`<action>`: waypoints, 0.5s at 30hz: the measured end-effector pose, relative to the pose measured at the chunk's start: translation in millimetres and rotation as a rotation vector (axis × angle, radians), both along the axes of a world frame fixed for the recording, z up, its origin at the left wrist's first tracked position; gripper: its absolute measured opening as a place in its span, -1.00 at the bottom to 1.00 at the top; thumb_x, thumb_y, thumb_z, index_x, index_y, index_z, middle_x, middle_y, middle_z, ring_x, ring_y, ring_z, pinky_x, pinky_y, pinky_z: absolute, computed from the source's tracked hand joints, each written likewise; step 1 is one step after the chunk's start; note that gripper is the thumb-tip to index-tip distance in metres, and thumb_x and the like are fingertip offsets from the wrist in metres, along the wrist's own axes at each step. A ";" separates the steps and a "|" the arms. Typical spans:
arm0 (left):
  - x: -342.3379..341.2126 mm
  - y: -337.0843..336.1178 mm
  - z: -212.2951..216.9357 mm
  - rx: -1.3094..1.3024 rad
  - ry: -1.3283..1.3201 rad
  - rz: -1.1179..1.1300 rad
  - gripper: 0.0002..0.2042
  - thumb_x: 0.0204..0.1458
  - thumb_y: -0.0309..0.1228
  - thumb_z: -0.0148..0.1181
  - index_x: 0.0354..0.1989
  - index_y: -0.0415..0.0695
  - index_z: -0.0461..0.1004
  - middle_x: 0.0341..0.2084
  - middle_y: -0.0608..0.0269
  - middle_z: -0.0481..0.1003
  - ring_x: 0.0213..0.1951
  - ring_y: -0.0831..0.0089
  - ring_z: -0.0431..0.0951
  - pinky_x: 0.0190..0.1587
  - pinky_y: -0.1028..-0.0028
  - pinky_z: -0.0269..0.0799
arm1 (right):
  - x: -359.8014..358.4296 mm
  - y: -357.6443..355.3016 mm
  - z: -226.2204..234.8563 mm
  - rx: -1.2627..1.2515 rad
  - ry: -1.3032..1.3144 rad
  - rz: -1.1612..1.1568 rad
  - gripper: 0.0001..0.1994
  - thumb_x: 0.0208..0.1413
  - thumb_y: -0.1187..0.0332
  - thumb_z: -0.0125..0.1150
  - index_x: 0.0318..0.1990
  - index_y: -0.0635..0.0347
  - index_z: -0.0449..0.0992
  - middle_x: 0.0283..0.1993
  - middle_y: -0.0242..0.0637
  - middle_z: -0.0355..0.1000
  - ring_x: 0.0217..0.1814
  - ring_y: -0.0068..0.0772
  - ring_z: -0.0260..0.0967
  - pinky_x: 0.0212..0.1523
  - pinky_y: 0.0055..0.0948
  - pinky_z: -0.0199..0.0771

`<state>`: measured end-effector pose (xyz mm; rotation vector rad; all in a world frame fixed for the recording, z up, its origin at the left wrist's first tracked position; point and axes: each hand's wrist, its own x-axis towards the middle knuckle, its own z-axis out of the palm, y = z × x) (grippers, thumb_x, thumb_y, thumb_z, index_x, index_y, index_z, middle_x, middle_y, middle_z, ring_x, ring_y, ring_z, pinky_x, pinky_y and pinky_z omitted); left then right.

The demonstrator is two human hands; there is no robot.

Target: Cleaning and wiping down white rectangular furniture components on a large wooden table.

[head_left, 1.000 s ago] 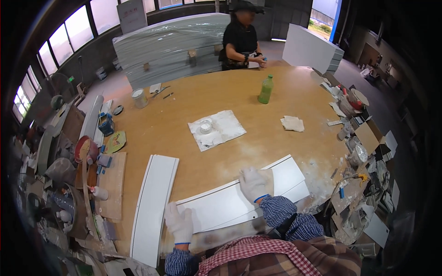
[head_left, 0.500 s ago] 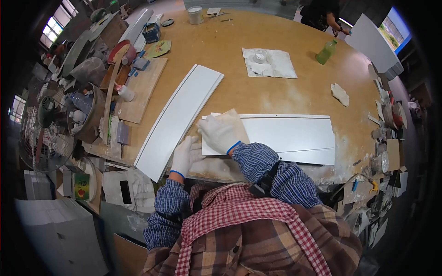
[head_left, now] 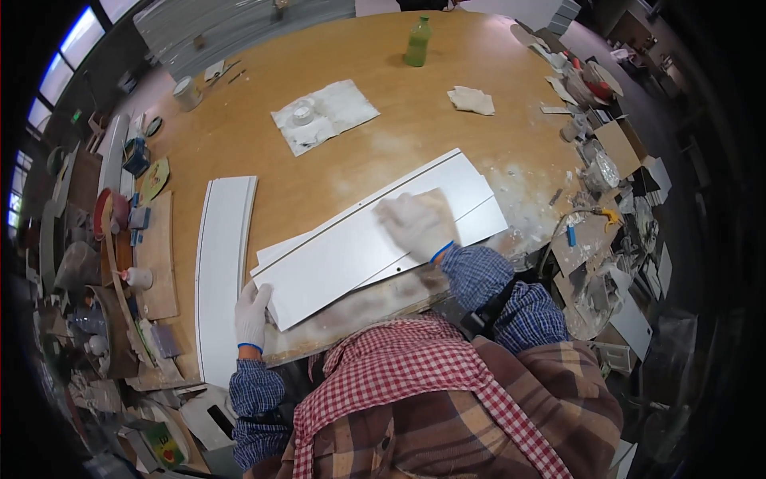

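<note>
A long white panel (head_left: 335, 271) with a dark groove along its far edge lies slanted in front of me, on top of another white panel (head_left: 271, 249) that peeks out at its far left. My left hand (head_left: 254, 311), in a white glove, grips the panel's near left end. Gloved too, my right hand (head_left: 416, 226) presses a tan sheet of sandpaper (head_left: 441, 206) onto the panel's right half; motion blurs its fingers. To the left lies a stack of white panels (head_left: 223, 271), close beside my left hand.
A dusty white sheet (head_left: 343, 104) carries a small round container (head_left: 302, 113). Beyond stand a green bottle (head_left: 417, 44) and a folded tan piece (head_left: 471, 100). A wooden board (head_left: 155, 263) and a white squeeze bottle (head_left: 137, 277) are at left; clutter lines the right edge.
My view has turned, shifting the scene. My left hand now holds the panel's left end; before, it was beside it with fingers apart. My right hand has slid the sandpaper rightward along the panel.
</note>
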<state>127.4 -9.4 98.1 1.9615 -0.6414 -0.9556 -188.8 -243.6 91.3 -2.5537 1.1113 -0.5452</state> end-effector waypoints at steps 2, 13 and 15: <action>7.8 5.0 -15.8 -0.117 0.026 -0.006 -0.52 0.28 -0.18 0.20 0.24 -0.27 0.51 -0.37 0.33 0.58 -0.48 0.66 0.46 -0.49 0.58 0.31 | -31.3 -38.8 9.2 0.003 0.065 -0.264 -0.66 0.41 0.03 -0.05 0.01 0.04 0.52 -0.02 -0.05 0.49 0.03 0.05 0.49 0.08 0.02 0.47; 9.5 -10.3 -2.6 0.008 0.043 -0.116 -0.53 0.33 -0.13 0.13 0.24 -0.24 0.52 -0.34 0.29 0.57 -0.44 0.60 0.49 -0.29 0.55 0.45 | 11.1 -103.9 -40.3 -0.174 -0.020 -0.379 -0.71 0.41 0.09 -0.04 0.02 0.02 0.50 -0.02 -0.04 0.45 0.07 0.06 0.43 0.08 -0.01 0.47; 18.3 -3.4 -10.1 0.015 0.049 -0.110 -0.50 0.36 -0.09 0.08 0.28 -0.23 0.49 -0.35 0.26 0.56 -0.47 0.55 0.52 -0.30 0.53 0.50 | 77.9 -46.1 -31.0 -0.164 -0.062 -0.106 -0.75 0.38 0.15 -0.02 -0.01 0.03 0.51 -0.05 -0.05 0.46 0.07 0.06 0.41 0.09 -0.02 0.44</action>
